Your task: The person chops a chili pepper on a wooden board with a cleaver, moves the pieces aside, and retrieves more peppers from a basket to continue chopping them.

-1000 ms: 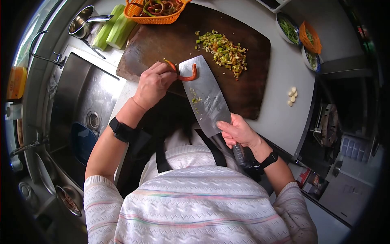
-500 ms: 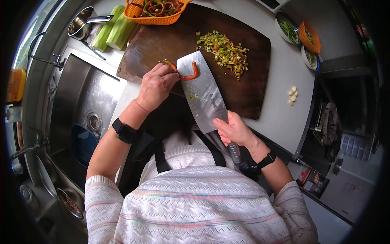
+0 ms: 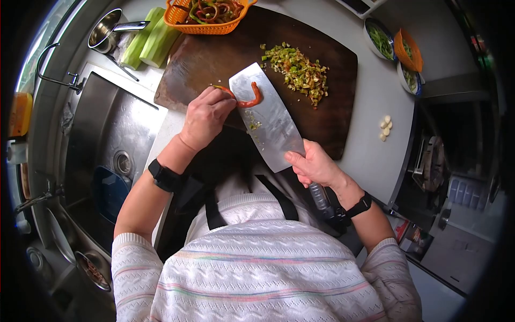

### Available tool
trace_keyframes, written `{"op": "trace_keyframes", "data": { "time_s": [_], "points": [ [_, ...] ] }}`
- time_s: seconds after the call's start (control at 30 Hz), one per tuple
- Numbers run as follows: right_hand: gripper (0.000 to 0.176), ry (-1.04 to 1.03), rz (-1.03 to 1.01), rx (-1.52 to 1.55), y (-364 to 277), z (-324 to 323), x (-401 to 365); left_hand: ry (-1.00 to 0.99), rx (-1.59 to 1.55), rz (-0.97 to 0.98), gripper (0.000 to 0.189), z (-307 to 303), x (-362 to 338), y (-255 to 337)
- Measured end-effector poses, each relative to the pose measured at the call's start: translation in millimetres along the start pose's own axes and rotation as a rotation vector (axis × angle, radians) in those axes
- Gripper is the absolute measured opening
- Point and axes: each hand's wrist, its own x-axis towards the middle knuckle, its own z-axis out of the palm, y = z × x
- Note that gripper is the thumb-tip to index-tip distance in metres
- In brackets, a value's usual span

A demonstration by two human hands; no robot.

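My right hand grips the handle of a broad steel cleaver, whose blade lies tilted over the dark wooden cutting board. A curled red chili pepper rests against the blade. My left hand pinches the chili's stem end at the blade's left side. A heap of chopped green and red pepper lies on the board beyond the cleaver. Small green bits stick to the blade.
An orange basket of peppers sits at the board's far edge, next to pale green gourd pieces and a steel pot. A steel sink lies left. Garlic cloves and small bowls sit right.
The cleaver blade has shifted slightly up and left across the board, and my right hand slid a little to the right on the handle. My left hand keeps its hold on the chili.
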Motion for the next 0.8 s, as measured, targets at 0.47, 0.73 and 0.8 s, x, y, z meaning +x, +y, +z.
{"op": "trace_keyframes", "data": {
  "time_s": [0.47,0.73,0.8],
  "points": [
    [0.023,0.036,0.053,-0.405,-57,-3,7,0.065,0.008,0.002,0.013,4,0,4],
    [0.022,0.084,-0.043,-0.413,-48,-3,0,0.058,0.077,-0.031,0.012,3,0,10],
    [0.02,0.098,-0.079,-0.297,-47,-10,-8,0.04,0.084,-0.041,0.012,2,1,12]
  ]
}}
